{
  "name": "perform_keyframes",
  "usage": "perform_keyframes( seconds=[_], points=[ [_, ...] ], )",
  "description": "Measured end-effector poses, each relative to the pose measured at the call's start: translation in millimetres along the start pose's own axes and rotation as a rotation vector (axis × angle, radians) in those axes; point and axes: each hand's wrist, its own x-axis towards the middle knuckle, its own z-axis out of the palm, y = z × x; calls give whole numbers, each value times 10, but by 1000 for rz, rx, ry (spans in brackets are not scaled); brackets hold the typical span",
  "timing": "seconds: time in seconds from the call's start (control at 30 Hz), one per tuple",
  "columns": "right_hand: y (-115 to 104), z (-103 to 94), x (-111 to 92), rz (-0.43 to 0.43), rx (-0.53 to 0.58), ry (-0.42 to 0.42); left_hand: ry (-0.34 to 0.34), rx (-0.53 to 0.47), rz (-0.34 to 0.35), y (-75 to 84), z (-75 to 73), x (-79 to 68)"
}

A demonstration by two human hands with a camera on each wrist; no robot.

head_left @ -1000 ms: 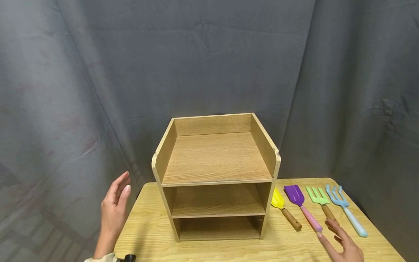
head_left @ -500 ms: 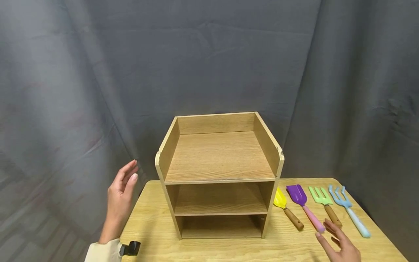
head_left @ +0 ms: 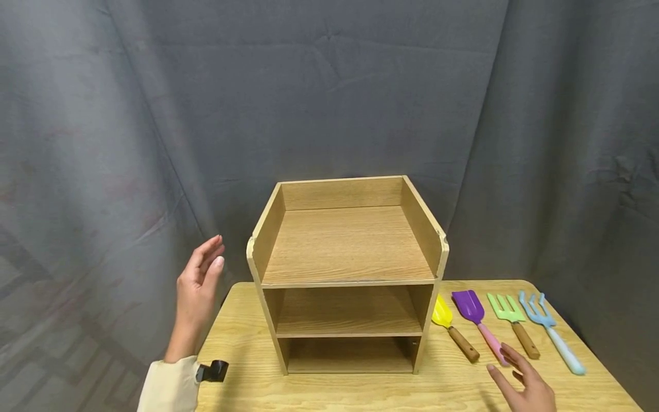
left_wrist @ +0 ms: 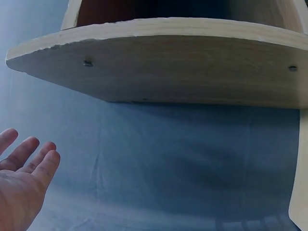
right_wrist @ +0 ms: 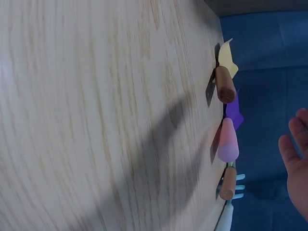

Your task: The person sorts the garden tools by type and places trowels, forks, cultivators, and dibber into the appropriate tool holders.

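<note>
My left hand [head_left: 194, 294] is raised to the left of a wooden shelf unit [head_left: 350, 246], fingers relaxed and holding nothing. In the left wrist view its fingers [left_wrist: 45, 166] are spread apart from the unit's side panel [left_wrist: 192, 72]. Over the table's right front, my right hand [head_left: 527, 380] hovers with loose fingers near the pink handle of a purple shovel [head_left: 468, 306]. Beside that shovel lie a yellow trowel [head_left: 441, 313] with a brown handle, a green hand fork [head_left: 507, 309] and a light blue hand rake [head_left: 538, 312].
The shelf unit has a walled top and two open compartments [head_left: 350, 312] below, standing on a light wood table [head_left: 242, 332]. Grey curtains [head_left: 329, 103] hang behind and at both sides. A black strap-mounted piece [head_left: 213, 371] sits at my left cuff.
My left hand has risen and shifted right toward the shelf unit. The right hand has drifted slightly left, while the view has shifted a little. The garden tools stay where they lay.
</note>
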Motion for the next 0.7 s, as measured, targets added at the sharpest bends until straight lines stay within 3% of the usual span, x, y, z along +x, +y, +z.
perform_keyframes(
  seconds=[0.17, 0.4, 0.7],
  points=[
    [27, 59, 18, 2, -12, -21, -1, -15, 36, 29, 42, 70],
    [72, 151, 32, 40, 10, -39, -29, -23, 21, 84, 99, 115],
    [132, 229, 119, 213, 93, -153, -34, -60, 44, 138, 165, 173]
  ],
)
